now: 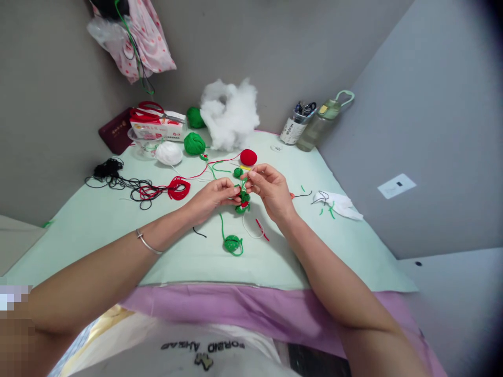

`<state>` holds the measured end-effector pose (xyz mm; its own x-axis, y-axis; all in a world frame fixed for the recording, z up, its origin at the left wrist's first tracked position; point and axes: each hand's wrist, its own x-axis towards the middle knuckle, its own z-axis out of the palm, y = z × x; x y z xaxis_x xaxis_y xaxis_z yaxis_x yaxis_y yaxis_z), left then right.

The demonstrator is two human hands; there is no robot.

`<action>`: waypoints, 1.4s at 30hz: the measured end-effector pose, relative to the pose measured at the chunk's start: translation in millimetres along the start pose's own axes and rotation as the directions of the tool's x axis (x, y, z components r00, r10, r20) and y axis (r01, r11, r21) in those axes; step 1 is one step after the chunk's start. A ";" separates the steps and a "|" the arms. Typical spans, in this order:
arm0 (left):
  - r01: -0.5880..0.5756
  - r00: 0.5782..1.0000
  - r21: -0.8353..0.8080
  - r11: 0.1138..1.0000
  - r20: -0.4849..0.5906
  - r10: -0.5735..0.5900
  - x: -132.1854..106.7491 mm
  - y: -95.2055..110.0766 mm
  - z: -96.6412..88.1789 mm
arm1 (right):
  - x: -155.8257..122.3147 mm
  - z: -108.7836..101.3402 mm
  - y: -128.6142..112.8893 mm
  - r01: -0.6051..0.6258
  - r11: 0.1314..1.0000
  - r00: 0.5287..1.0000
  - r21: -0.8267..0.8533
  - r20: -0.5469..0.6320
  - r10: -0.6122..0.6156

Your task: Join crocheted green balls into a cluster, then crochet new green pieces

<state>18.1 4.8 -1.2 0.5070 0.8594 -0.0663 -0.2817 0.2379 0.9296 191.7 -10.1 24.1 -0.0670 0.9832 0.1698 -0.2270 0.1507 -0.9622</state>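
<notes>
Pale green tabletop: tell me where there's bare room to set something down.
Bare on the tabletop: at right, between the right forearm, white scrap and near edge; at left, between the tangled black yarn and left forearm; in front, between that forearm and the speckled green ball. Crowded: back left to centre, with box and stuffing; around the left hand and right hand.
</notes>
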 end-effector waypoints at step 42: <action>-0.040 0.985 -0.188 0.981 -0.170 0.008 3.0 16.9 -7.1 | -17.2 1.5 -11.2 0.329 0.466 0.934 -0.821 0.207 -0.292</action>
<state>9.0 14.6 11.8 0.3591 0.9257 -0.1193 -0.4500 0.2836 0.8468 193.9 -28.8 32.4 -0.1977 0.8524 0.4841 0.6701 0.4780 -0.5679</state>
